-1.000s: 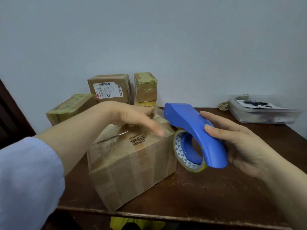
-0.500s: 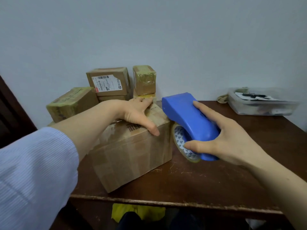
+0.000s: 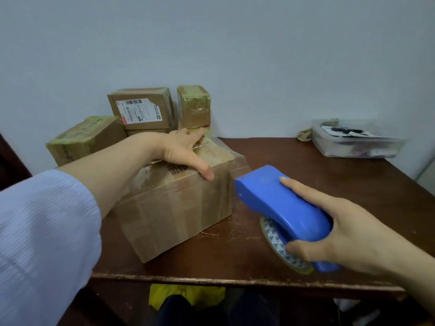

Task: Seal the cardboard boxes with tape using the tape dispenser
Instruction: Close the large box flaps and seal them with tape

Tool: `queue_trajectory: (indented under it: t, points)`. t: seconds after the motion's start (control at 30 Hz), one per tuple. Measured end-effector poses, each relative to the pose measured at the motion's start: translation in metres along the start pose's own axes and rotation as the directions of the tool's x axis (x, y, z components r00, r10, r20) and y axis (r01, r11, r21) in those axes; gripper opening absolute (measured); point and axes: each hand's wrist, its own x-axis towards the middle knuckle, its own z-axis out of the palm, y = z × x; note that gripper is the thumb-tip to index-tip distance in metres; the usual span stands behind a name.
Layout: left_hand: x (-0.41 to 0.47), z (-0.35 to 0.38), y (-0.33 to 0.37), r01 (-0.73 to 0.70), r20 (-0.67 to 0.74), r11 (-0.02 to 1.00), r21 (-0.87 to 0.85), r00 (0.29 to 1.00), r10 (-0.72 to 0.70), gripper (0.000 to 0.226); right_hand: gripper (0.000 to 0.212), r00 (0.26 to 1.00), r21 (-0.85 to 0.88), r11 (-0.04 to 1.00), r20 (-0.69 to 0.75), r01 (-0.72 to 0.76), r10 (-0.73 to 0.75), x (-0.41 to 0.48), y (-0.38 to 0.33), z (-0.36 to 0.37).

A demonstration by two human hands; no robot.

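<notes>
We get soft, even, rather cool light, dim on the wall point(image 3: 259, 55). Shadows are faint, lying just under the cardboard box point(image 3: 179, 215) and tape dispenser point(image 3: 270, 198). The wide lens bends the edges, and the near sleeve point(image 3: 42, 243) looks soft.

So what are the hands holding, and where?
The right hand grips the blue tape dispenser around its back end. The left hand only presses on the box.
</notes>
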Motion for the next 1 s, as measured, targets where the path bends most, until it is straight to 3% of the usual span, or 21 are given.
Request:
queue_trajectory:
  t: [0.23,0.43,0.6,1.0]
  points:
    - [0.005,-0.006,0.002,0.043,0.073,0.996,-0.081,0.997,-0.037,0.155,0.094,0.993,-0.165,0.985,0.098,-0.047,0.064,0.034,-0.017,-0.011]
    - [0.022,0.012,0.023,0.139,-0.182,0.989,0.045,0.975,-0.129,0.142,0.085,0.985,-0.242,0.968,0.143,-0.062,0.099,0.053,-0.038,-0.029]
    - [0.027,0.016,0.019,0.144,-0.221,0.989,0.017,0.966,-0.137,0.119,0.076,0.979,-0.263,0.962,0.165,-0.07,0.117,0.066,-0.059,-0.044]
    - [0.024,0.015,0.023,0.176,-0.233,0.984,0.011,0.958,-0.169,0.11,0.052,0.989,-0.487,0.873,0.135,0.021,0.052,0.068,-0.088,-0.043]
